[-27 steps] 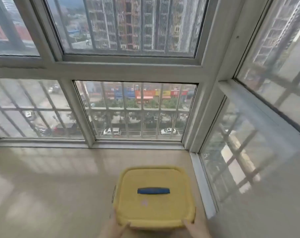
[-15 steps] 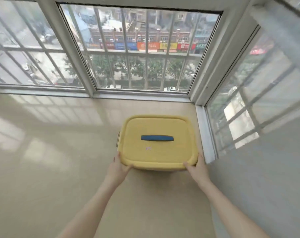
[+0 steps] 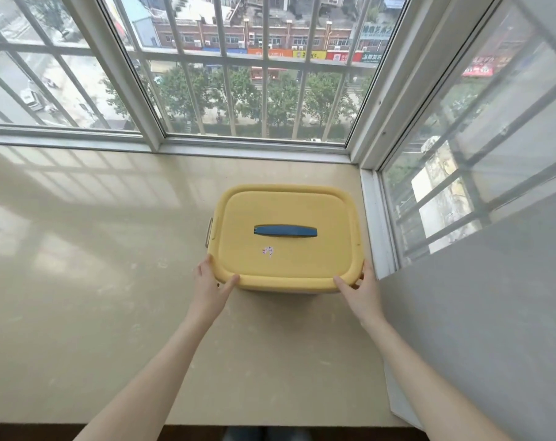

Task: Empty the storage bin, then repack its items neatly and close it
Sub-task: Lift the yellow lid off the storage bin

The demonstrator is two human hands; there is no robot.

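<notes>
Tilting lower, the view now shows both forearms. Left hand [image 3: 208, 281] and right hand [image 3: 361, 288] keep gripping the near corners of the yellow storage bin [image 3: 286, 253], centre-right of frame on the sill [image 3: 111, 281], closed; emptying, repacking and reclosing all remain.

The view tipped downward; the left hand [image 3: 208, 283] and right hand [image 3: 361, 289] shifted from the yellow plastic storage bin's [image 3: 289, 205] near edge to clasp its near corners.

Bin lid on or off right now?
On: the yellow lid lies flat and flush; left hand and right hand grip its near corners. Whether latched: cannot tell.
</notes>
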